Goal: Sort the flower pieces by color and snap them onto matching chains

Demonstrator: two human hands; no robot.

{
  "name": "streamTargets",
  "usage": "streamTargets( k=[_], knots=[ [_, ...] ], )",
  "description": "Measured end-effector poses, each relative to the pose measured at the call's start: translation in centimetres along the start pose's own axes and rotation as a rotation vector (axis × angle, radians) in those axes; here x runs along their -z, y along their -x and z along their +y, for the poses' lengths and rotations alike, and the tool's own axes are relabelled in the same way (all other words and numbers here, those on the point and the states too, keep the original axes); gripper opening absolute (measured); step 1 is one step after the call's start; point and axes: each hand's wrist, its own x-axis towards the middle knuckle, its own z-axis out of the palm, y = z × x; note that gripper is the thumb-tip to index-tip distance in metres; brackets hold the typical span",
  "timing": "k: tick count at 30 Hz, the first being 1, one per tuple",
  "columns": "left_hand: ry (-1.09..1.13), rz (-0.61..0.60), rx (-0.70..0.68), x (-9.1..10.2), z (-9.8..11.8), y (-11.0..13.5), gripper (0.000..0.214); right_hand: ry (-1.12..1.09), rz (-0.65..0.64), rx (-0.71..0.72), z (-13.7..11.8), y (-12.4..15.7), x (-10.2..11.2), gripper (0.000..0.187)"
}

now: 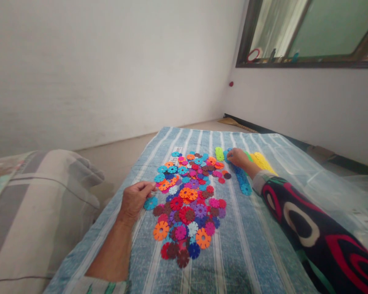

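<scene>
A heap of flat, notched plastic discs (188, 200) in orange, red, blue, purple, pink and brown lies on a blue striped cloth (242, 245). My left hand (135, 200) rests at the heap's left edge with curled fingers, beside a blue disc (150, 203); nothing shows in its grasp. My right hand (237, 157) reaches to the far right side, fingers pinched at the top of a row of blue discs (242, 179). A green row (219, 154) and a yellow row (262, 161) lie beside it.
A grey-and-white pillow or folded blanket (39, 204) lies at the left. Clear plastic sheeting (319, 175) covers the cloth's right side. White walls meet in the far corner, and a window (309, 32) sits on the right wall.
</scene>
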Motion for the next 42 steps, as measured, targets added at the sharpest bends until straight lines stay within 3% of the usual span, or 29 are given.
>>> streamTargets(
  k=[18,36,42],
  knots=[
    [0.021,-0.008,0.037,0.0,0.1,0.0,0.029,0.184,0.015,0.035,-0.3,1.2,0.3,0.028],
    [-0.002,-0.018,0.017,0.0,0.2,0.1,0.029,0.222,-0.018,0.031,-0.9,1.5,0.3,0.027],
    [-0.007,0.006,0.019,-0.2,0.0,0.1,0.030,0.179,-0.003,0.127,-2.6,2.6,0.6,0.028]
  ],
)
